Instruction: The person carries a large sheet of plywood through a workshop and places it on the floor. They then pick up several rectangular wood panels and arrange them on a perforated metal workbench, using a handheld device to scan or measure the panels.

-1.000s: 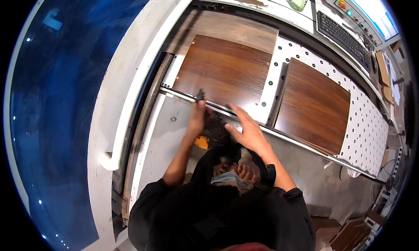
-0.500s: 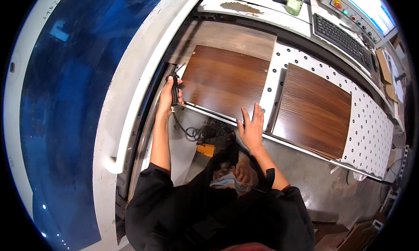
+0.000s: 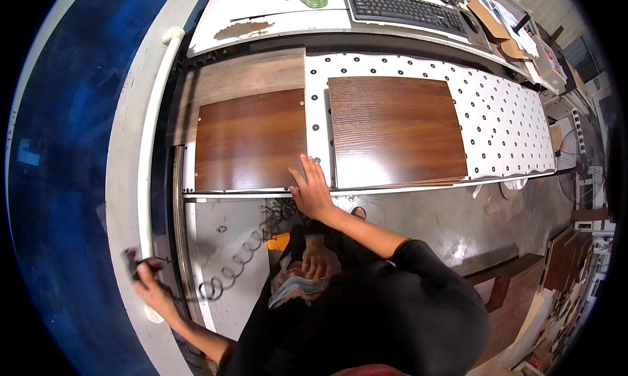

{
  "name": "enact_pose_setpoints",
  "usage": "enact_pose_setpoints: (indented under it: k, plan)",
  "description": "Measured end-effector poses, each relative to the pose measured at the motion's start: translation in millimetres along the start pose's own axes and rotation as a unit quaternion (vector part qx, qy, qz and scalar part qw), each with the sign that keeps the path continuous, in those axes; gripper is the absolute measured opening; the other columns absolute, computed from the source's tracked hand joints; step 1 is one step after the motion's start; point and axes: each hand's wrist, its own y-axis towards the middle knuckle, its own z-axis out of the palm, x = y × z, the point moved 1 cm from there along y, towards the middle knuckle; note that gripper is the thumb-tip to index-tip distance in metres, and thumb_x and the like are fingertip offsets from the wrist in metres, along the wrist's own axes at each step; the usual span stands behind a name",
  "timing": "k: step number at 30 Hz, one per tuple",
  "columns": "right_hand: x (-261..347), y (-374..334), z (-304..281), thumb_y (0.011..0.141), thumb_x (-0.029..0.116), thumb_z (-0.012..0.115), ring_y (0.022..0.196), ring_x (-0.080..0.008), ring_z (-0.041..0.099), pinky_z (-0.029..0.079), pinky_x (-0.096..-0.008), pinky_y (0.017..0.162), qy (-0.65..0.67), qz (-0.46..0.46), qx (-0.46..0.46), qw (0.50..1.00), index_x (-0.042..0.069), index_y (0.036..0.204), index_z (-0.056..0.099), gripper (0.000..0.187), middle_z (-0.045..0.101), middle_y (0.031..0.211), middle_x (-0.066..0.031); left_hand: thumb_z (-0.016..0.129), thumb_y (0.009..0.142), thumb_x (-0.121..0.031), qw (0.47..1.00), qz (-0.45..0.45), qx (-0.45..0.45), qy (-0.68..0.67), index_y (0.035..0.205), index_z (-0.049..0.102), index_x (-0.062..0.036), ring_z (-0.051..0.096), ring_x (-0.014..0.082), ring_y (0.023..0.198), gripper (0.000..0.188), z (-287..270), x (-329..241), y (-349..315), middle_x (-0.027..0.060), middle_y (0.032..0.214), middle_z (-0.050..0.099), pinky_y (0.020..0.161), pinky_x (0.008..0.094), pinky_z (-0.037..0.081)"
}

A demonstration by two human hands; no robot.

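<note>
View: head camera, the only one, looking down past your black sleeves at the bench (image 3: 504,127), white-topped and set with dark dots.
Left hand (image 3: 154,294): yours, out at the far left beside the white bar (image 3: 152,147), fingers wrapped around a black tool (image 3: 139,265); both were blurred, so the exact grip could not be told.
Coiled hose (image 3: 242,253): black, one, looping from the dark tangle near your feet toward the left hand; its joint with the tool was not clear.
Right hand (image 3: 313,191): yours, palm down, fingers straight and slightly spread, at the front right corner of the left panel; nothing was pinched, and whether it pressed could not be told.
Left panel (image 3: 252,140): brown wood grain, flat on the bench near its left end, small pale round spots near the corners.
Right panel (image 3: 399,130): matching brown, atop a low stack, apart from the left panel.
Board (image 3: 245,75): paler grey-brown, behind the left panel.
Step in hand, as judged: you carried the tool well clear of the panels while the right hand attended the left one.
Next move, as judged: it called for a secure hold on the tool and a coil free of the bar.
</note>
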Motion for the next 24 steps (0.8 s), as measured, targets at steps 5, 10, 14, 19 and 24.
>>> enact_pose_setpoints:
  k: [5,10,14,19,24]
  plan:
    - [3.5,-2.7,-6.8,0.092,0.023,0.065,0.144,-0.0510,0.028,0.023,-0.0569,0.119,0.010,-0.028,-0.009,1.000,0.000,0.137,0.051,0.053,0.025,0.155,-0.0339,0.058,0.101,-0.042,0.889,0.037,-0.387,0.241,0.125,0.057,0.0063,0.069,0.0309,0.097,0.054,7.2,12.7,-28.8,0.0220,0.113,0.067,0.080,0.0418,0.055]
    - [5.1,-12.4,-9.2,0.089,0.026,0.065,0.143,-0.0543,0.025,0.023,-0.0585,0.118,-0.001,-0.033,-0.005,0.999,-0.001,0.141,0.045,0.061,0.022,0.153,-0.0386,0.064,0.098,-0.042,0.830,0.006,-0.340,0.443,0.133,0.049,0.0098,0.058,0.0421,0.113,0.065,9.5,22.5,-55.4,0.0260,0.115,0.062,0.096,0.0521,0.045]
    - [-1.5,-27.3,-12.7,0.087,0.028,0.065,0.144,-0.0558,0.022,0.019,-0.0606,0.119,-0.006,-0.024,-0.017,1.000,-0.005,0.141,0.043,0.067,0.024,0.151,-0.0415,0.066,0.098,-0.034,0.780,0.323,-0.452,0.288,0.138,0.044,0.0057,0.051,0.0374,0.123,0.061,41.8,-22.4,-45.0,0.0207,0.138,0.051,0.106,0.0467,0.041]
    - [-4.0,-33.3,-6.7,0.084,0.029,0.066,0.142,-0.0525,0.029,0.024,-0.0594,0.118,-0.007,-0.029,-0.048,0.998,-0.006,0.137,0.048,0.066,0.036,0.145,-0.0395,0.059,0.101,-0.033,0.913,0.365,-0.036,0.178,0.136,0.051,0.0040,0.052,0.0405,0.123,0.051,171.2,12.6,27.9,0.0247,0.134,0.054,0.107,0.0465,0.039]
    - [-6.5,-31.0,33.1,0.068,0.027,0.073,0.140,-0.0509,0.031,0.029,-0.0594,0.116,0.039,-0.067,-0.129,0.989,-0.004,0.129,0.050,0.072,0.042,0.140,-0.0324,0.057,0.096,-0.058,0.896,0.238,0.194,0.320,0.143,0.043,0.0075,0.058,0.0434,0.118,0.082,261.4,178.8,145.8,0.0285,0.136,0.054,0.096,0.0498,0.049]
